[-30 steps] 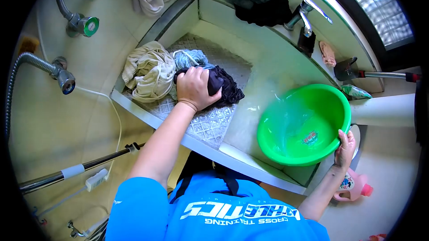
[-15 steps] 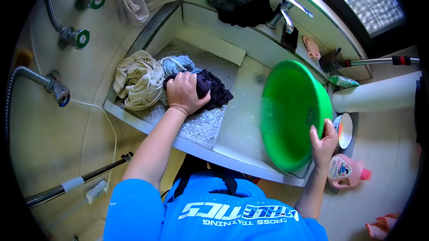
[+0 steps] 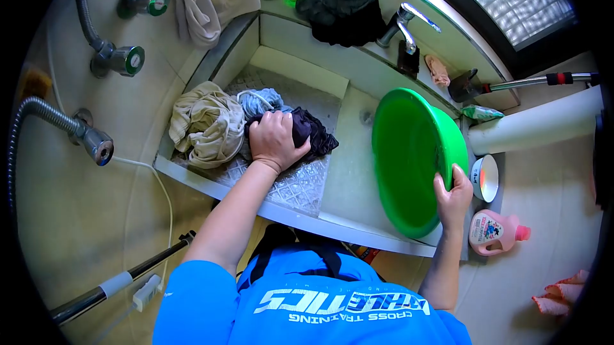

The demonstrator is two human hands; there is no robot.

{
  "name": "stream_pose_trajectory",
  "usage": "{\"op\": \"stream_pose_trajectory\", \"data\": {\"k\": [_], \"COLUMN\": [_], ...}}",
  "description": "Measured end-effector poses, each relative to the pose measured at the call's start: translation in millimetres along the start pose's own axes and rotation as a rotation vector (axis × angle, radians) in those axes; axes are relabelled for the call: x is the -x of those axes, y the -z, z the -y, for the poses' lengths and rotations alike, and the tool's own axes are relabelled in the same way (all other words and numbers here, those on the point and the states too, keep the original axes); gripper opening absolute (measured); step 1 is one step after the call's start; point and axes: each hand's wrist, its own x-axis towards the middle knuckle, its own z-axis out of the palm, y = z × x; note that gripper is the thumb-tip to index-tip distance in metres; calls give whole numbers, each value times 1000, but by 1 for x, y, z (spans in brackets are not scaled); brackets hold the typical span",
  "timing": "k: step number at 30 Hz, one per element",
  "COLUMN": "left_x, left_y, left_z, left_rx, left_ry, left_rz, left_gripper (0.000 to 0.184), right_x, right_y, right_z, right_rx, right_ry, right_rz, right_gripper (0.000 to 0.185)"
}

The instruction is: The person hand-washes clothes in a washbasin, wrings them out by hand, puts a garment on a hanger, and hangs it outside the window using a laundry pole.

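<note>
My left hand [image 3: 274,142] is closed over a dark purple cloth [image 3: 318,138], which lies bunched on the ridged washboard slope of the sink. Beside it are a beige garment [image 3: 208,125] and a light blue cloth [image 3: 263,100], both crumpled. With thumb and fingers, my right hand [image 3: 455,196] grips the rim of a green plastic basin [image 3: 456,140]. The basin is tipped on its side in the right half of the sink, its opening facing left. No clothes show inside it.
A chrome faucet [image 3: 404,28] rises behind the sink [image 3: 358,234]. Dark clothes [image 3: 342,9] and bottles stand on the back ledge. To the right are a white bowl [image 3: 488,179], a pink detergent jug [image 3: 495,233] and a white pipe [image 3: 537,119]. Valves [image 3: 125,62] line the left wall.
The whole view has shifted slightly. The basin has moved a little and now looks steadier, its blur gone. Both hands keep their grips on the cloth and the rim.
</note>
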Motion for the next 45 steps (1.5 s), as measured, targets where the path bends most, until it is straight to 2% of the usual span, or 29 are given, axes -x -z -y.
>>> {"op": "stream_pose_trajectory", "data": {"k": [5, 8, 10, 15, 16, 18, 19, 21, 23, 24, 26, 27, 29, 30, 32, 33, 35, 36, 37, 38, 40, 42, 43, 44, 45], "left_x": [0, 0, 2, -1, -2, -1, 0, 0, -2, -2, -3, -4, -4, -4, -4, -4, -6, -5, -5, -5, -5, -4, -4, -4, -5], "left_y": [1, 1, 1, 1, 0, -1, 0, 0, 0, 0, 1, 2, 2, 1, 2, 1, -1, 0, 0, 0, -1, -2, -2, -2, -2], "left_z": [-1, 0, 1, -4, -4, -5, -5, -5, -6, -6, -7, -8, -10, -9, -10, -9, -8, -8, -8, -9, -9, -8, -8, -8, -8], "left_rx": [-9, 5, -5, -24, -46, -52, -52, -57, -54, -56, -46, -51, -55, -65, -69, -63, -66, -62, -56, -57, -70, -72, -66, -62, -67], "left_ry": [28, -10, -9, -16, -22, -31, -31, -19, -39, -44, -44, -42, -47, -44, -36, -30, -24, -30, -41, -40, -39, -46, -41, -34, -29], "left_rz": [73, 23, 17, 14, 6, -12, 2, 27, -4, -4, 5, 6, -13, -3, 7, 13, 22, 30, 14, 32, 20, 34, 46, 58, 61], "left_gripper": [43, 44, 44, 43, 42, 42, 45, 48, 46, 46, 45, 45, 46, 47, 48, 48, 49, 50, 51, 51, 54, 55, 56, 57, 57], "right_x": [7, 8, 11, 7, 6, 3, 11, 20, 32, 38, 39, 37, 29, 22, 7, -21, -51, -77, -113, -148, -211, -256, -276, -291, -302], "right_y": [1, 20, 36, 62, 55, 32, 18, -13, -49, -69, -94, -100, -109, -107, -99, -77, -65, -72, -72, -74, -91, -98, -106, -110, -112], "right_z": [-8, -23, -29, -76, -91, -125, -170, -192, -231, -242, -254, -259, -272, -283, -306, -262, -229, -231, -199, -180, -144, -91, -77, -67, -58], "right_rx": [-63, -88, -302, -718, -721, -914, -981, -991, -1022, -1046, -907, -920, -683, -692, -283, 8, 566, 415, 53, -122, -438, -738, -969, -974, -1176], "right_ry": [-45, -39, -140, -323, -329, -511, -554, -749, -838, -867, -946, -940, -955, -951, -943, -912, -411, -297, -244, -222, 18, -220, -274, -273, -222], "right_rz": [-12, -83, -195, -300, -308, -424, -381, -353, -248, -269, -153, -149, -11, -5, 423, 646, 375, 81, -55, -28, -85, 1, 26, 30, 57], "right_gripper": [12, 10, 8, 8, 8, 11, 17, 22, 27, 30, 38, 38, 48, 48, 59, 65, 56, 52, 53, 53, 55, 71, 63, 63, 60]}}
